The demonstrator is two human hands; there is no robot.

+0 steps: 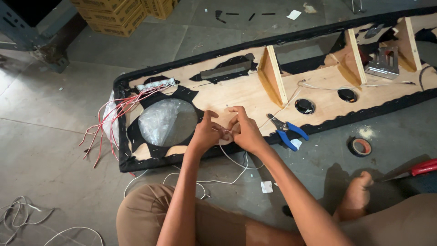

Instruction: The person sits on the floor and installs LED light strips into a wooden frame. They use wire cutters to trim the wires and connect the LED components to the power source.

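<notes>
1. Wires come first at the left: a bundle of red wires (109, 123) hangs from the left end of the long wooden panel (241, 93), which lies on the floor (41, 136) with black fabric around its rim. Loose white cable (18, 212) lies on the floor at the lower left.
2. Cardboard boxes (114, 16), yellow-brown and stacked, stand at the top left, well apart from the work. They carry dark print, too small to tell.
3. A round opening in the panel is covered with clear plastic film (166, 120), just left of the hands.
4. The left hand (207, 134) is closed, its fingers pinching the thin white wire (234, 161) over the panel's near edge. The wire runs down from the hands to the floor.
5. The right hand (246, 132) is also closed on the same wire, touching the left hand. By my judgement, the step in hand is joining or twisting wire ends; the next move calls for a firm pinch and small turns, so the strands do not slip.
6. Pliers with blue handles (287, 130) lie on the panel just right of the hands, within reach.
7. A roll of tape (361, 146) lies on the floor further right, and a red-handled tool (421, 167) at the far right.
</notes>
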